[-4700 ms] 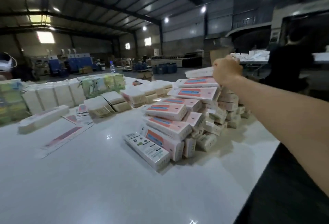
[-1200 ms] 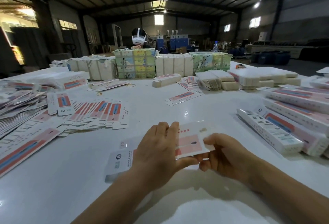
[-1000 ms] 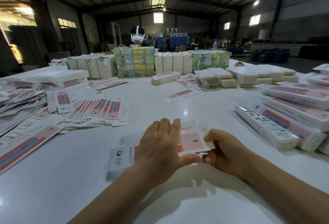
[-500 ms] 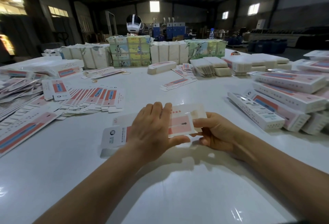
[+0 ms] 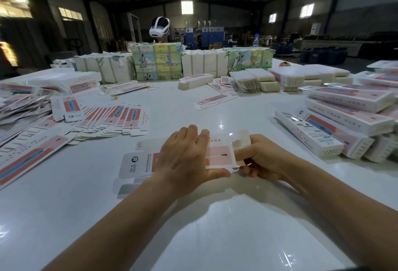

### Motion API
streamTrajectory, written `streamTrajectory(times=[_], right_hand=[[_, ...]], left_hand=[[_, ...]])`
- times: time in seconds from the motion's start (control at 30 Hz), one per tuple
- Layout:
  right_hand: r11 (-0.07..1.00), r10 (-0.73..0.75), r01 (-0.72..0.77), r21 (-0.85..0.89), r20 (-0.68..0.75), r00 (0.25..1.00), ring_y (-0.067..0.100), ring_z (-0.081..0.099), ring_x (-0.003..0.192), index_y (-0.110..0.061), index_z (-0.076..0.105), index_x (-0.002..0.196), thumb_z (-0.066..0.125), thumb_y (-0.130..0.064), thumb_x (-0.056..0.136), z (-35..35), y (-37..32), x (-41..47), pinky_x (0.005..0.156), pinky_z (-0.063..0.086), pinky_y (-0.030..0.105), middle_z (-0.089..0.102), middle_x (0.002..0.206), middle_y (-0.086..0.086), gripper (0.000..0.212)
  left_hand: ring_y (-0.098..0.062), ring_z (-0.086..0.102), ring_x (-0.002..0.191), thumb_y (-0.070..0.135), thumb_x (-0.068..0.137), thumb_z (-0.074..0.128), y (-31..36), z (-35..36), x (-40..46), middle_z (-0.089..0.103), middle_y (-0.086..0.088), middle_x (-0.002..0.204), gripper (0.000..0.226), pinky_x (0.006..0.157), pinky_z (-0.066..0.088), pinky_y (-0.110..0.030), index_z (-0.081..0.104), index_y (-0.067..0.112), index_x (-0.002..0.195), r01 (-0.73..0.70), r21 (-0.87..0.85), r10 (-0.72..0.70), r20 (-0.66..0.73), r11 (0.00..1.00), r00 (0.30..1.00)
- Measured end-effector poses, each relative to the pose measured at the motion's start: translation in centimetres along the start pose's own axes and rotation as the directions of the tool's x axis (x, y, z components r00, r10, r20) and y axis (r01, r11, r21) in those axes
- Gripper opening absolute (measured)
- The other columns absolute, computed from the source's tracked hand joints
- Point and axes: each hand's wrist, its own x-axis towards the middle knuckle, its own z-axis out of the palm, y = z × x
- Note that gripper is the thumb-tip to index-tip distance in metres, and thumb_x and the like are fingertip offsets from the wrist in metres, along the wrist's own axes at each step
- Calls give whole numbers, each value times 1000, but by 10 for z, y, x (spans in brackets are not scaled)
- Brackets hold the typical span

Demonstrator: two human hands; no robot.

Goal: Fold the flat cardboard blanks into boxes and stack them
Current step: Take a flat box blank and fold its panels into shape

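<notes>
Head cam: we hold one flat blank (image 5: 217, 155) just above the white table (image 5: 193, 238), centre front. Left hand (image 5: 185, 163) lies over its middle w/ thumb under the near edge; right hand (image 5: 260, 158) pinches the right end flap. Risk: uneven squeeze could crease the panel. Fanned blanks (image 5: 112, 118) lie left, finished boxes (image 5: 336, 124) stacked right, both well apart; nothing blocks us.

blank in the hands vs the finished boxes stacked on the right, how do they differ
The blank is one piece, held between the left hand and right hand; the boxes are many, piled on the table. The blank's end flaps stick out; the boxes are closed. Both share white-and-pink print.
</notes>
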Motion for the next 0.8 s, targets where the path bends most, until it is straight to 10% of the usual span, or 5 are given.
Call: streamTrajectory(times=[0.27,0.47,0.6,0.8], right_hand=[[999,32,-34,-38,-49,998,14,40,36,-6,74,69,59,8,75,-4,-3,-2,35,30,17,56,50,10,21],[997,73,-73,-1,-55,996,8,34,34,-22,74,66,70,-26,77,4,-1,-4,33,25,15,52,49,-1,12],[976,-67,34,-214,-149,987,12,35,34,-16,63,52,63,-7,75,5,-1,-4,35,26,15,48,43,2,25],[992,21,-39,-119,-151,988,11,31,33,2,64,89,46,-3,88,4,-3,-6,34,24,16,47,43,4,19]], left_hand=[[-20,50,73,88,61,30,6,0,0,56,-8,88,100,63,48,-28,57,6,111,5,14,-6,54,1000,999],[-23,50,82,84,61,38,10,1,-1,55,-10,97,98,70,49,-34,54,3,114,54,-89,-51,37,995,998],[-23,49,79,83,60,38,9,1,1,55,-9,93,92,66,50,-34,57,5,104,55,-67,-52,48,996,998],[-20,48,64,82,57,42,3,-5,6,57,-7,78,82,49,42,-31,57,9,90,76,-75,-76,5,994,997]])
